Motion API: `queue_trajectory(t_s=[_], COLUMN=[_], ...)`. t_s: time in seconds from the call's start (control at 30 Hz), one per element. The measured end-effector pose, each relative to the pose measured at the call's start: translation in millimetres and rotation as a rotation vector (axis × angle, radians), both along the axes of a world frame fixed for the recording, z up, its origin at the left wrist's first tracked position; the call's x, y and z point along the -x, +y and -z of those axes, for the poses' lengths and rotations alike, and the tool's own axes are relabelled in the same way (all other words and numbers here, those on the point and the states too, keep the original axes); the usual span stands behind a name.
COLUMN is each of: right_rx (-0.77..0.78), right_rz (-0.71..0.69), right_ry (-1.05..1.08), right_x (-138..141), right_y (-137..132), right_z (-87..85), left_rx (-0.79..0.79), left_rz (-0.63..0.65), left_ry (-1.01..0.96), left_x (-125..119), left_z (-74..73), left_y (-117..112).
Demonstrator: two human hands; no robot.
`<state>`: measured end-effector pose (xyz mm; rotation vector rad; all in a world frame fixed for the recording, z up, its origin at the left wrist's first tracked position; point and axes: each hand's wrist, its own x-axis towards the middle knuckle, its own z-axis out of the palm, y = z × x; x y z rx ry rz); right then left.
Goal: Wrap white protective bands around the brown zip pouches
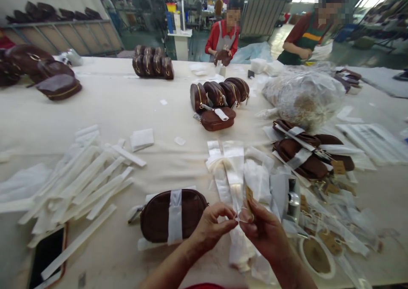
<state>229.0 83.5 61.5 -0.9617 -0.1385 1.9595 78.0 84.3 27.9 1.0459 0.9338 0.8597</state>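
My left hand is closed, its thumb and fingertips pinching a thin white string. That string loops across to my right hand, which is closed on a small brown tag. Just left of my hands lies an oval dark brown leather bag, wrapped across its middle by a white paper band. A zipper pull sticks out at the bag's left end. Beneath and beyond my hands are white tissue strips.
Folded paper strips and a phone lie at left. To the right are banded bags, loose tags, a tape roll and a plastic-wrapped bundle. Brown bags stand mid-table. Two co-workers stand across the table.
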Motion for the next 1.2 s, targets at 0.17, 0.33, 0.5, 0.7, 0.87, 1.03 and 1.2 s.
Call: queue_trajectory(t_s=[0.17,0.33,0.5,0.7,0.87,1.03,1.2], right_rx=[0.066,0.149,0.229,0.278,0.307,0.178,0.153], right_rz=[0.129,0.217,0.145,-0.070,0.032,0.213,0.285], right_ry=[-0.067,-0.003,0.153,0.256,0.052,-0.213,-0.349], right_x=[8,26,51,72,80,79,78], right_y=[0,-5,-16,-28,-35,-31,-31], right_z=[14.6,45.0,62.6,65.3,75.5,81.3,92.5], left_rx=[0.341,0.439,0.349,0.389,0.571,0.616,0.625], left_rz=[-0.054,-0.062,-0.053,0.072,0.149,0.166,0.073], left_ry=[-0.163,-0.238,-0.219,-0.199,-0.147,-0.032,0.117], left_x=[15,39,60,78,89,96,97], left_z=[-11.6,-8.0,-4.4,-4.1,0.2,-2.0,5.1], left_y=[-4,-14,-21,-24,-32,-43,-51])
